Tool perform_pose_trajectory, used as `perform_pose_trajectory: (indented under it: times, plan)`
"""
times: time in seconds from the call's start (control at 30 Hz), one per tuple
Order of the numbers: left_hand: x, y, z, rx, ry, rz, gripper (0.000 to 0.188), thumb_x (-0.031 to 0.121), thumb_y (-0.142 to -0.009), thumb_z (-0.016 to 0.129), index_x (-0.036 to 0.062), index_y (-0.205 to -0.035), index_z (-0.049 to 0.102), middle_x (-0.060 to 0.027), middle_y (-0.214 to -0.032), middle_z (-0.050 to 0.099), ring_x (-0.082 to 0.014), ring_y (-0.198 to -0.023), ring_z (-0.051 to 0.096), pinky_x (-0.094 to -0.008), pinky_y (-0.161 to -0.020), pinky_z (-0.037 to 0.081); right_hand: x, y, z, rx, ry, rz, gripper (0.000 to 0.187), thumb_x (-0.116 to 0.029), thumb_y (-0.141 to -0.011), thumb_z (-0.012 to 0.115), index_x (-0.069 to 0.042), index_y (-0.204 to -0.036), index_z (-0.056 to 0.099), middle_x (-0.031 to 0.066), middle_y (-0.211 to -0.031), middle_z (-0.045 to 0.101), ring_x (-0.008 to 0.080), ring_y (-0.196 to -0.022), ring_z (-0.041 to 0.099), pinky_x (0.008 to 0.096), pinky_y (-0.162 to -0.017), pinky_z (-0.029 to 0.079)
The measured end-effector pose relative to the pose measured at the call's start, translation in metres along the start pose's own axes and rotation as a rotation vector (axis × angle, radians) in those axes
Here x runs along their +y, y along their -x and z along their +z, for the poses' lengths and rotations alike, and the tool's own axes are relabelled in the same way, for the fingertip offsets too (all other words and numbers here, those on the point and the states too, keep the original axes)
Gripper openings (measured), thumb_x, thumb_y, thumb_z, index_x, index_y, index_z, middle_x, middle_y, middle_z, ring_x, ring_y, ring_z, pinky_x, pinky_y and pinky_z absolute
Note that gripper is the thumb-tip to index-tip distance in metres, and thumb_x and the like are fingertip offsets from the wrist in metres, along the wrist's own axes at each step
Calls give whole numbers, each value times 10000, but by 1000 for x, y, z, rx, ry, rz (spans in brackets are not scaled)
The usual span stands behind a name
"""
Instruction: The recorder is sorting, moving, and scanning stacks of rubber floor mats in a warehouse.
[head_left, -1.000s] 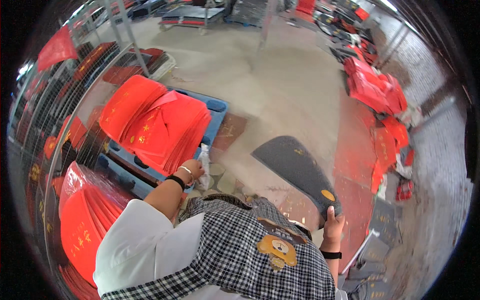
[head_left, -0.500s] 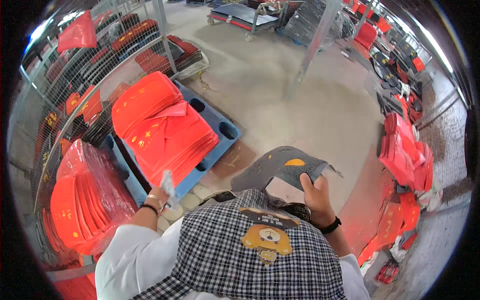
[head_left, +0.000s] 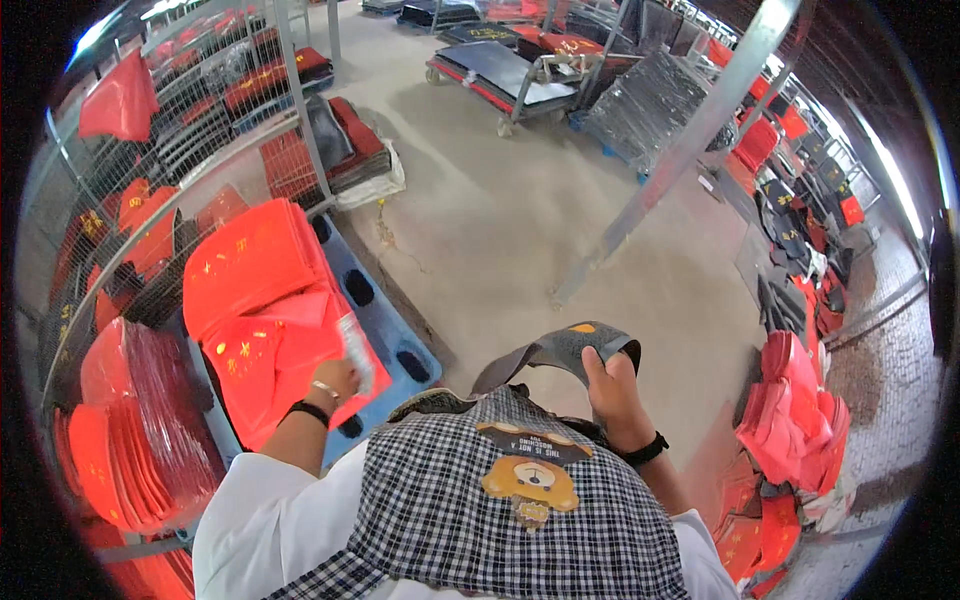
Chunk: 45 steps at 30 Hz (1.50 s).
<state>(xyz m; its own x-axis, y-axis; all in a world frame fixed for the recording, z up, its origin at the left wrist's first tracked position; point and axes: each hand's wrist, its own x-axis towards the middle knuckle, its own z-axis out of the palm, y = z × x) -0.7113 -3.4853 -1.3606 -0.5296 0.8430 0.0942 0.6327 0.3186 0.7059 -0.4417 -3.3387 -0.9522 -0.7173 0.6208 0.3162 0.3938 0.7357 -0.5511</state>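
My right hand grips a dark grey mat, thumb on top; the mat is bent over in front of my apron and bears an orange mark. My left hand is closed around a crumpled whitish piece, cloth or plastic, I cannot tell which. That hand is over the near corner of a stack of red mats with yellow lettering. Whether it touches the stack is unclear. The stack sits on a blue plastic pallet.
At the left stand plastic-wrapped red mats and a wire mesh rack. A metal post rises ahead, with a loaded cart beyond it. Folded red mats pile up at the right.
My left hand has moved up and right to the red stack, still holding the whitish piece. The grey mat in my right hand is more bent. The view has shifted.
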Motion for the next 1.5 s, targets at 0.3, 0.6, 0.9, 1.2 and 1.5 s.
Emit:
perform_pose_trajectory:
  times: [0.3,0.6,0.9,1.2,1.5]
  plan:
    - [696,256,84,334,359,1231,117,201,-641,662,95,-674,623,-41,-736,612,-258,-876,584,-392,-727,485,92,313,-462,109,536,51,533,-351,-892,502,78,-580,451,242,-528,384,386,-497,425,435,-489,336]
    - [991,129,254,133,633,278,175,304,-754,574,178,-748,697,-90,-897,653,-324,-1214,395,-642,-930,260,106,270,-733,77,105,-400,228,-189,-897,533,26,-896,609,188,-893,605,331,-786,561,353,-717,446]
    - [819,228,162,481,232,364,213,188,-681,612,92,-865,660,-163,-1086,579,-350,-1080,495,-530,-962,355,20,321,-705,195,-221,-190,298,-178,-937,483,54,-1108,563,98,-1128,581,176,-972,569,315,-899,418]
    - [260,175,152,298,15,181,123,183,-721,580,73,-739,630,-188,-761,601,-362,-705,586,-454,-605,477,56,297,-279,508,-701,-261,162,6,-853,556,65,-1003,568,127,-1029,608,205,-906,599,312,-821,462]
    - [441,248,194,-8,-43,202,176,216,-742,560,57,-755,634,-194,-708,582,-360,-686,587,-449,-637,496,78,400,-455,507,-641,-179,189,-97,-913,518,48,-1014,586,122,-995,631,236,-896,601,326,-853,441]
